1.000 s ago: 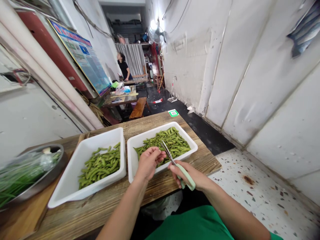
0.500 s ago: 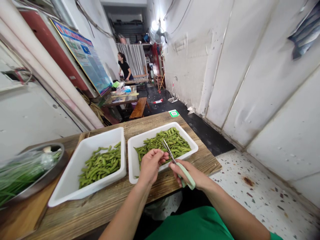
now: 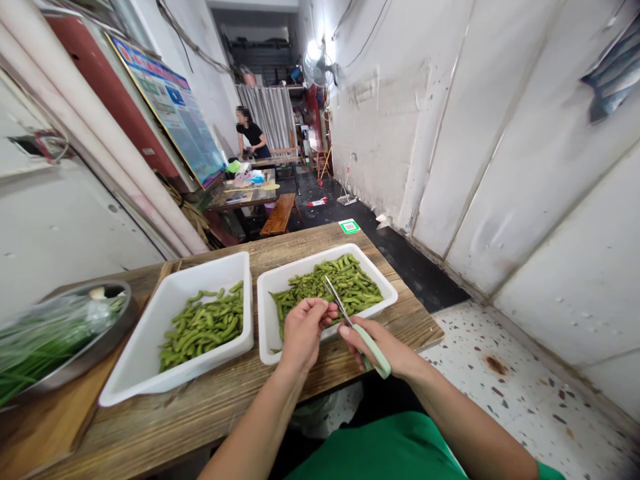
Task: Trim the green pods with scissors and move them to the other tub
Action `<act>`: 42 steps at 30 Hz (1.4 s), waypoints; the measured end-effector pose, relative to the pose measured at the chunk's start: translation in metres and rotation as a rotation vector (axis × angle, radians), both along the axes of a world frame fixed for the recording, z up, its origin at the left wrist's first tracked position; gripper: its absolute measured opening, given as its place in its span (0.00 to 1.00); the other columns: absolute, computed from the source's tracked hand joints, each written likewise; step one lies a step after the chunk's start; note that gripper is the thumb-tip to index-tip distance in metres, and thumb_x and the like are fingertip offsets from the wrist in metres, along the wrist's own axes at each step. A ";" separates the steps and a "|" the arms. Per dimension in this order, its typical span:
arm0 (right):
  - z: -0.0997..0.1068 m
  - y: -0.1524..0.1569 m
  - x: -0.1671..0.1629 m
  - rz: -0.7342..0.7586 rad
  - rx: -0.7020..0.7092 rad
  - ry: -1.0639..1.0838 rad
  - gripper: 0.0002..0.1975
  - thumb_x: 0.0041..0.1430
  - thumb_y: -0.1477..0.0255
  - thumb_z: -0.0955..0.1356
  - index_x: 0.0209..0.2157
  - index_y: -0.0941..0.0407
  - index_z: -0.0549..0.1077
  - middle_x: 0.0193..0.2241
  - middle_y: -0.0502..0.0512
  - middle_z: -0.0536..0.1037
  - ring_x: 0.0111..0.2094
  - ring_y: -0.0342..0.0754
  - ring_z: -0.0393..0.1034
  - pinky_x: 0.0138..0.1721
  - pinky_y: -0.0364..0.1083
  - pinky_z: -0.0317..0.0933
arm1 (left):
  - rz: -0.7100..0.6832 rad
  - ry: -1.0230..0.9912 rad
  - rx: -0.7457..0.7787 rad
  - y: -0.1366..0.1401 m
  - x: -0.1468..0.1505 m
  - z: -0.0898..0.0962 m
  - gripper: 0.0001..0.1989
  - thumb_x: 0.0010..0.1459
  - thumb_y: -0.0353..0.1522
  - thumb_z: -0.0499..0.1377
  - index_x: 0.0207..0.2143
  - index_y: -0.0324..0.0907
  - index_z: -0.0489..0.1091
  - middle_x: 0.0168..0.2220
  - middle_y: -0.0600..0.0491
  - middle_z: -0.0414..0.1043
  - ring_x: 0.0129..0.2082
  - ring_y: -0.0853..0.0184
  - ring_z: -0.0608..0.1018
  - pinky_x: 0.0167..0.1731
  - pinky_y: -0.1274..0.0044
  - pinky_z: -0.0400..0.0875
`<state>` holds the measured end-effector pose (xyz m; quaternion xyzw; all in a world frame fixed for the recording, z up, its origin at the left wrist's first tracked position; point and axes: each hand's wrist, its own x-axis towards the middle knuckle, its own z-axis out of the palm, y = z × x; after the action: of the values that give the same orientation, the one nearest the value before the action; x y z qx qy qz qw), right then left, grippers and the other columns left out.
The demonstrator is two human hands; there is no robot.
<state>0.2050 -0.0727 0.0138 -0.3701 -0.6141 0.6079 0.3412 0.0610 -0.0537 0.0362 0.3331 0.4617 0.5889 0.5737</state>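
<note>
My right hand (image 3: 373, 343) grips a pair of scissors (image 3: 371, 350) by its pale green handles, with the blades pointing up and away from me. Close beside the blades, my left hand (image 3: 306, 327) is closed in a pinch, and whatever its fingertips hold is too small or hidden to name. Both hands are over the near side of a white tray (image 3: 265, 313) of green soybean pods (image 3: 345, 280). To the left, a second white tray (image 3: 135, 363) contains more green pods (image 3: 207, 330), bunched toward its right side.
A metal bowl (image 3: 107, 327) with leafy greens (image 3: 35, 360) in plastic stands at the left on a wooden board (image 3: 55, 433). A green QR card (image 3: 349, 227) lies at the wooden table's far edge. Farther back are a bench (image 3: 280, 215) and a person (image 3: 251, 137) at another table.
My hands and the scissors keep nearly the same pose over the tray. The view has shifted very slightly. In the background, the person's arms have moved a little.
</note>
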 end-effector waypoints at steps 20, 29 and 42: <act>-0.015 0.010 0.005 -0.032 -0.131 0.090 0.20 0.53 0.53 0.65 0.37 0.56 0.65 0.21 0.44 0.62 0.18 0.37 0.58 0.18 0.37 0.56 | 0.301 2.035 0.160 0.027 -0.127 0.017 0.17 0.55 0.27 0.47 0.41 0.42 0.73 0.46 0.38 0.70 0.49 0.48 0.67 0.51 0.51 0.42; -0.012 0.004 0.010 0.012 -0.083 0.059 0.19 0.53 0.54 0.65 0.37 0.56 0.65 0.21 0.44 0.61 0.18 0.37 0.57 0.18 0.38 0.58 | -0.327 2.033 0.161 0.087 -0.103 -0.023 0.11 0.46 0.22 0.52 0.20 0.40 0.71 0.25 0.41 0.75 0.35 0.55 0.75 0.52 0.59 0.42; -0.011 0.003 0.007 0.048 -0.062 0.047 0.18 0.56 0.55 0.64 0.37 0.56 0.65 0.20 0.44 0.61 0.17 0.37 0.56 0.18 0.37 0.57 | -0.406 1.926 0.137 0.091 -0.099 -0.024 0.07 0.45 0.22 0.55 0.21 0.38 0.70 0.26 0.43 0.76 0.34 0.56 0.77 0.52 0.59 0.48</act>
<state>0.2125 -0.0701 0.0031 -0.3513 -0.5957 0.6430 0.3291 -0.0376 0.0372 0.0123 0.7756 0.6306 -0.0180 0.0225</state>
